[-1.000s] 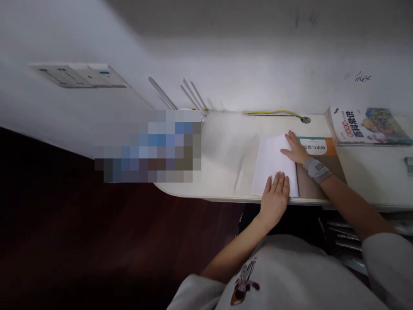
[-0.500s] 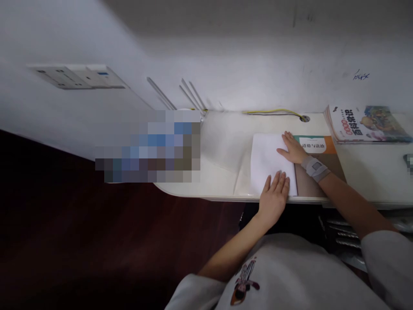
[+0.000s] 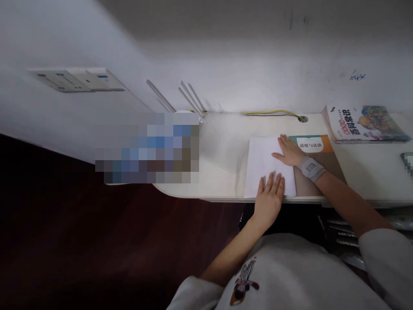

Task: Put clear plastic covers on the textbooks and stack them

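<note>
A textbook [image 3: 318, 170] with a brown, green and orange cover lies at the front edge of the white desk. A white paper sheet [image 3: 258, 159] lies flat at its left and meets the cover; whether it is attached to the book I cannot tell. My left hand [image 3: 269, 200] rests palm down on the sheet's lower part, fingers stretched out. Higher up, my right hand [image 3: 288, 150], with a grey band [image 3: 312, 168] around the wrist, lies flat where sheet and cover meet, fingers spread. Neither hand grips anything.
Stacked magazines [image 3: 366, 125] sit at the back right of the desk [image 3: 222, 172]. A yellow and black cable [image 3: 274, 112] runs along the wall into a round hole. Blurred-out items [image 3: 155, 150] stand at the left end. Wall sockets [image 3: 77, 80] are farther left.
The white sheet now reaches farther left and lies flatter, covering the pale flap that showed beside it. Both hands have shifted slightly left and stay flat on it.
</note>
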Available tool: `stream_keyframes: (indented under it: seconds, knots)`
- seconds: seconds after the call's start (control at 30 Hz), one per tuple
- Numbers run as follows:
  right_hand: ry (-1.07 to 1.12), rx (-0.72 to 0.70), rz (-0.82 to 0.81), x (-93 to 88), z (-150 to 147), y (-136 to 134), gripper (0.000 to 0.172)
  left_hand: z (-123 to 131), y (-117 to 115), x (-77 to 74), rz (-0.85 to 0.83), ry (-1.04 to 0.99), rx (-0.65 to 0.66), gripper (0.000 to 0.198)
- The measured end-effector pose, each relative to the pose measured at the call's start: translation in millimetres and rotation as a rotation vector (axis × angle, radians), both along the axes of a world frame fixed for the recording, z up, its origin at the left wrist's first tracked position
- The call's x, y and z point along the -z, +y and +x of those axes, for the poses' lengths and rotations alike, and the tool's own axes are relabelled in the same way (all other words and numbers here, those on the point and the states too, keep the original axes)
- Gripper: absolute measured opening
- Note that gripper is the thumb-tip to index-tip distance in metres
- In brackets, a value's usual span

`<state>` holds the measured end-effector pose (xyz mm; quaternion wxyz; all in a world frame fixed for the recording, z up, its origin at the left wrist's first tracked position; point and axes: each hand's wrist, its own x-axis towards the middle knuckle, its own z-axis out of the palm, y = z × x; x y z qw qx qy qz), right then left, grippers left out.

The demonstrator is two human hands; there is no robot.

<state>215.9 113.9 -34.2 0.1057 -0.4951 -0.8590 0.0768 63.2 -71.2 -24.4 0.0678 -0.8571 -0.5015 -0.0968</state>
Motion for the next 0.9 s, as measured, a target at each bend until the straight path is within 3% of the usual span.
stream_keyframes:
  seconds: [0.07,0.17,0.2,0.27,0.37,0.5,0.6,0.67,0.77,0.83,0.9]
  knots:
    - [0.007,0.006,0.011,0.2,-1,0,0.094,-15,3,-6.2,-0.013,-0.038,-0.075,0.052]
    - [0.081,0.093,0.010,1.1,-1,-2,0.095,-56,15,-14.6,-0.004,-0.130,-0.407,0.059]
    - [0.106,0.129,0.003,1.4,-1,-5,0.095,-71,20,-16.2,-0.011,-0.170,-0.532,0.056]
    - [0.135,0.177,-0.025,1.7,0,-19,0.093,-98,30,-17.7,-0.120,-0.278,-0.639,0.039]
    - [0.133,0.160,-0.055,2.9,2,-57,0.091,-117,40,-18.7,-0.311,-0.653,-0.604,0.014]
    - [0.143,0.023,-0.001,6.6,3,-126,0.089,-108,43,-32.8,-0.528,-1.497,-0.423,0.027]
    - [0.179,-0.038,0.062,7.1,3,-166,0.094,-91,41,-55.3,-0.751,-1.831,-0.196,0.032]
    - [0.241,0.013,0.082,5.8,6,-180,0.090,-74,40,-71.5,-0.770,-1.812,-0.049,0.030]
    - [0.423,0.185,0.046,4.1,20,-185,0.073,-41,44,-90.2,-0.713,-1.532,0.083,0.040]
    - [0.587,0.311,-0.014,4.2,35,-184,0.066,-17,55,-95.0,-0.644,-1.265,0.152,0.053]
    - [0.731,0.410,-0.067,4.4,53,-184,0.062,4,76,-91.1,-0.534,-1.035,0.195,0.053]
